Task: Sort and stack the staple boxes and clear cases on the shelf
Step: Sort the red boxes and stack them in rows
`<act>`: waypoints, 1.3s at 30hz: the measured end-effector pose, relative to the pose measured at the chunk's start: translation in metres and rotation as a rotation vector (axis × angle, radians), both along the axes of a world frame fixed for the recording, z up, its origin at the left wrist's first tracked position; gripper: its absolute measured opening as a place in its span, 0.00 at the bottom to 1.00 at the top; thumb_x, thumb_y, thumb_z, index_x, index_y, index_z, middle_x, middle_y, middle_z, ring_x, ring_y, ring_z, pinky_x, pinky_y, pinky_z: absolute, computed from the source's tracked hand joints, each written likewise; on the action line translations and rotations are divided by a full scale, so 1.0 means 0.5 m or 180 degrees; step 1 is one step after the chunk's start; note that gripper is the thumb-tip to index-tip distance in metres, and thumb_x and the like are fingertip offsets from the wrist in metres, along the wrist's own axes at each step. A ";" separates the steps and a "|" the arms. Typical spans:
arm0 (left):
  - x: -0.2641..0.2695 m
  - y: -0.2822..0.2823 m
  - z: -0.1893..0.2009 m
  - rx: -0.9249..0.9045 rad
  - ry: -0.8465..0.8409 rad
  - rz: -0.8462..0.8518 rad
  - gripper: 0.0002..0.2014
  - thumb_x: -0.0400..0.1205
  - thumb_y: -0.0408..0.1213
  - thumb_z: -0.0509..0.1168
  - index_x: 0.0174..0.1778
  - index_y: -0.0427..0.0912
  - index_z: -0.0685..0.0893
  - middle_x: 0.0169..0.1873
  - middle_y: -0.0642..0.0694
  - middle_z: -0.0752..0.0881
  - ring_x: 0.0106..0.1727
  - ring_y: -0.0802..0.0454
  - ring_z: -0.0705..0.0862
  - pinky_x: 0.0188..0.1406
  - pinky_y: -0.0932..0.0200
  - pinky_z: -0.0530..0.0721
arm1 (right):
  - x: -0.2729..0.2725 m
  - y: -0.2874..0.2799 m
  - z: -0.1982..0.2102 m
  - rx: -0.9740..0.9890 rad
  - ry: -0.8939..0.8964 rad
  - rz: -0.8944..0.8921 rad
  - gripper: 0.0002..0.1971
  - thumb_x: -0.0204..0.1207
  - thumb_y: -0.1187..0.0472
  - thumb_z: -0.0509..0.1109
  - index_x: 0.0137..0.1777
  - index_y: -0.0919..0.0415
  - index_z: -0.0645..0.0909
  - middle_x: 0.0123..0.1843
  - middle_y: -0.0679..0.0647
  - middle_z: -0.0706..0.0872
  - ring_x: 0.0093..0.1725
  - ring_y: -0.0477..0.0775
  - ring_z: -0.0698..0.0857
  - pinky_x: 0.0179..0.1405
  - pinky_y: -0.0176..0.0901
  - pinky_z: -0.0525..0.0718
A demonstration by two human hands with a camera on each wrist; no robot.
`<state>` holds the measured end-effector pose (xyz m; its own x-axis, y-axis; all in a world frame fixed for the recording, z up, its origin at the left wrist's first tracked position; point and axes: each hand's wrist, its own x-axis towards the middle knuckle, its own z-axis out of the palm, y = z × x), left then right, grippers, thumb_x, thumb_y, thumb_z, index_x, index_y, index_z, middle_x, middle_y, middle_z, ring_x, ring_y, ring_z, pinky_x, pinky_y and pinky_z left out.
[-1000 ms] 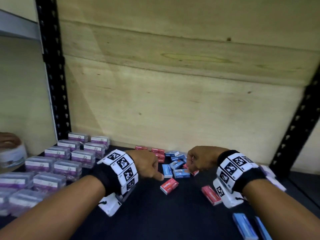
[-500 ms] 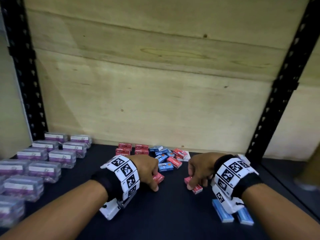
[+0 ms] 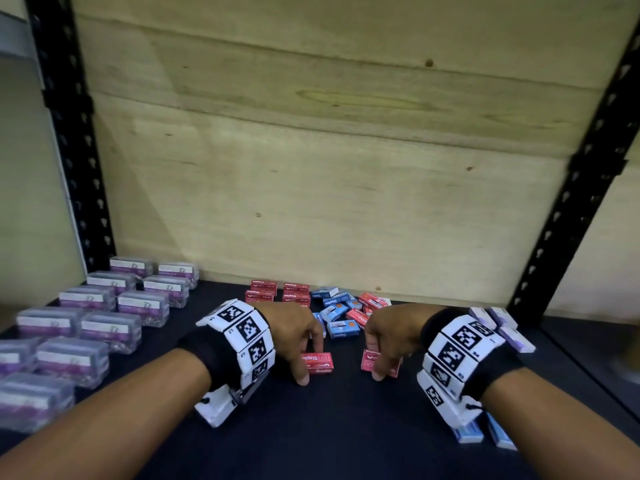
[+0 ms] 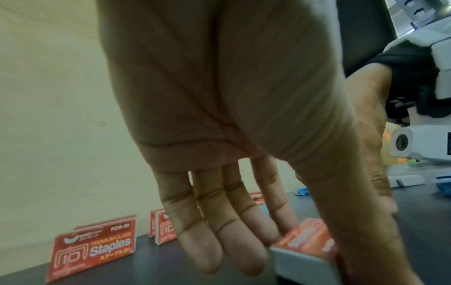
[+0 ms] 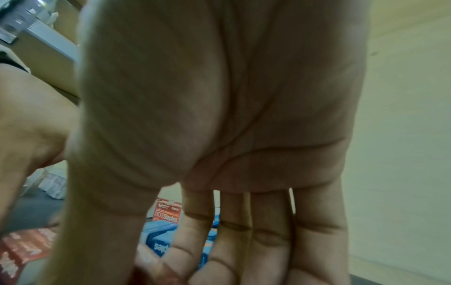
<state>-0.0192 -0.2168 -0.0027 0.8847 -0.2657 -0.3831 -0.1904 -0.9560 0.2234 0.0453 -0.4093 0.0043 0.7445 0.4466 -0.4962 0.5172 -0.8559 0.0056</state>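
On the dark shelf point(image 3: 346, 427) my left hand point(image 3: 309, 362) pinches a red staple box point(image 3: 320, 362) between thumb and fingers; the left wrist view shows that box point(image 4: 305, 241) at the fingertips. A short way to the right, my right hand point(image 3: 375, 361) pinches a second red staple box point(image 3: 390, 368), blurred in the right wrist view point(image 5: 156, 270). Both boxes rest on the shelf. Behind them lie two red stacks point(image 3: 278, 293) and a loose pile of blue and red boxes point(image 3: 341, 315). Clear cases point(image 3: 104, 313) stand in rows at the left.
The plywood back wall point(image 3: 346, 168) closes the shelf, with black uprights point(image 3: 69, 133) at both sides. Pale lavender boxes point(image 3: 502, 327) lie at the right. Two blue boxes point(image 3: 485, 436) sit under my right wrist near the front edge.
Both hands came back from the pile at the rear and each has taken hold of a red staple box on the shelf. The head view swung right, then back left.
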 end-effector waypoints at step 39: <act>-0.043 0.198 0.020 0.0708 -0.0370 0.1036 0.13 0.78 0.47 0.74 0.55 0.47 0.86 0.52 0.51 0.86 0.53 0.52 0.83 0.48 0.58 0.78 | -0.015 0.230 -0.001 0.0629 -0.0846 0.0997 0.08 0.74 0.55 0.78 0.50 0.54 0.87 0.49 0.49 0.88 0.46 0.52 0.84 0.36 0.41 0.75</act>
